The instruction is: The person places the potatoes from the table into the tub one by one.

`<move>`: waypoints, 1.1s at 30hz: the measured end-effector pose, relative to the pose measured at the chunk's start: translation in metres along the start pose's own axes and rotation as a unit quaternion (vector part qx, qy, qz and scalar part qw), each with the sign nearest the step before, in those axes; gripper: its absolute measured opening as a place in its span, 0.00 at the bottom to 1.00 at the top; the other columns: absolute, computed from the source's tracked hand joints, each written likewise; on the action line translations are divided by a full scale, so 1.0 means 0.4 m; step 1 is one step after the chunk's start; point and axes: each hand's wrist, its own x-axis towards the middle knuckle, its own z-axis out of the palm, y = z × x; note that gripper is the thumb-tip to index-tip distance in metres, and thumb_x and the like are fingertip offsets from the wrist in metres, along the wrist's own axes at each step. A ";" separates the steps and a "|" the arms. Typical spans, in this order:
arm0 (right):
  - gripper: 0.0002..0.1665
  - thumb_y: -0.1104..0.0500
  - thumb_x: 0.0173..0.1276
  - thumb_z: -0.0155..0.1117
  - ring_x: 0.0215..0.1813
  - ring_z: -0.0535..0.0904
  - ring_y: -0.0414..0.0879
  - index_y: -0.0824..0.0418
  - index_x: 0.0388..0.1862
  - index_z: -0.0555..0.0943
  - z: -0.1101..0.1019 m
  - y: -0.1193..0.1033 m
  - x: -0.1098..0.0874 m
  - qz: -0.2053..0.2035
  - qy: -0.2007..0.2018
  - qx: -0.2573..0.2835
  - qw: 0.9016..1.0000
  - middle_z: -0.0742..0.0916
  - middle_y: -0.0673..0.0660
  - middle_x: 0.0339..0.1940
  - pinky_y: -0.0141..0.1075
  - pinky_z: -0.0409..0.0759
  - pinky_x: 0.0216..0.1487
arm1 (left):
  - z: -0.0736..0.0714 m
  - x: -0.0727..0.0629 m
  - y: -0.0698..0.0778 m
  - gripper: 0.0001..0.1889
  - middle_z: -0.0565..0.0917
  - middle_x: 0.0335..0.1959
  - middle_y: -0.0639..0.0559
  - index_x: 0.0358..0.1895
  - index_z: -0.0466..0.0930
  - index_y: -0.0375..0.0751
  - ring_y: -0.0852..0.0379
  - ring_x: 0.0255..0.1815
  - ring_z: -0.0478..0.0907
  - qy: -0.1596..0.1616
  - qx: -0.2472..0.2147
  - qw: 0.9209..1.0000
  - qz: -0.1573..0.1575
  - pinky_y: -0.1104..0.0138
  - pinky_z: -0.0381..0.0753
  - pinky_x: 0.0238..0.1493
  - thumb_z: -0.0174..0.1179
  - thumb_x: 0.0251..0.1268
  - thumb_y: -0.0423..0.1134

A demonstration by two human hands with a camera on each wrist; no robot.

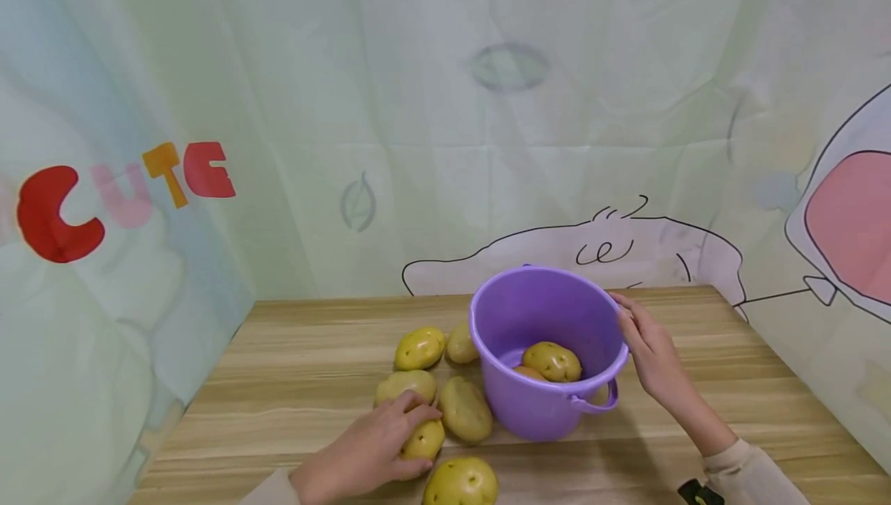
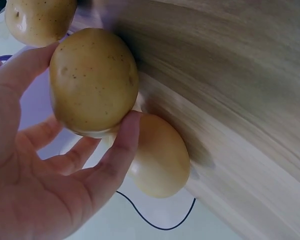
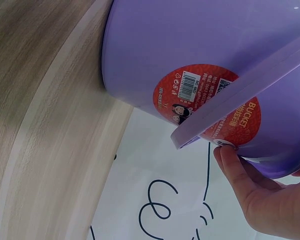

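My left hand (image 1: 369,447) grips a yellow potato (image 1: 426,440), thumb on one side and fingers on the other, as the left wrist view shows. Around it on the table lie several more: a potato (image 1: 461,483) in front, a brownish potato (image 1: 465,410) to the right, and a potato (image 1: 406,387) just behind. A purple bucket (image 1: 536,412) stands upright beside them. On its right side my right hand (image 1: 650,354) holds the rim. Inside the bucket rests a potato (image 1: 552,361), with another potato (image 1: 529,372) partly hidden beneath it.
Farther back sit a bright yellow potato (image 1: 420,348) and a potato (image 1: 460,344) partly hidden by the bucket. The bucket's handle (image 1: 596,400) hangs at its front right. A printed cloth (image 1: 418,141) rises behind the wooden table (image 1: 299,366).
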 end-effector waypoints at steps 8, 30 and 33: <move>0.24 0.57 0.83 0.42 0.48 0.82 0.51 0.68 0.70 0.69 0.000 0.000 0.000 0.002 -0.001 -0.002 1.000 0.85 0.68 0.51 0.30 0.80 0.45 | -0.017 -0.003 -0.001 0.28 0.74 0.56 0.50 0.62 0.77 0.38 0.58 0.48 0.76 -0.009 -0.022 1.000 -0.016 0.61 0.82 0.49 0.67 0.63 0.50; 0.25 0.57 0.83 0.42 0.45 0.82 0.47 0.68 0.70 0.70 -0.001 -0.004 0.001 0.004 0.000 -0.014 1.000 0.85 0.67 0.50 0.28 0.79 0.42 | -0.087 0.009 -0.013 0.27 0.75 0.54 0.51 0.61 0.77 0.40 0.58 0.48 0.74 0.018 -0.045 0.999 -0.003 0.59 0.79 0.51 0.70 0.61 0.46; 0.25 0.56 0.83 0.42 0.45 0.82 0.48 0.68 0.70 0.70 -0.001 -0.006 0.000 0.006 0.002 -0.016 1.000 0.85 0.68 0.49 0.28 0.78 0.42 | -0.097 0.014 -0.016 0.26 0.74 0.52 0.51 0.60 0.76 0.40 0.59 0.46 0.74 0.022 -0.044 0.999 0.005 0.61 0.80 0.49 0.70 0.62 0.46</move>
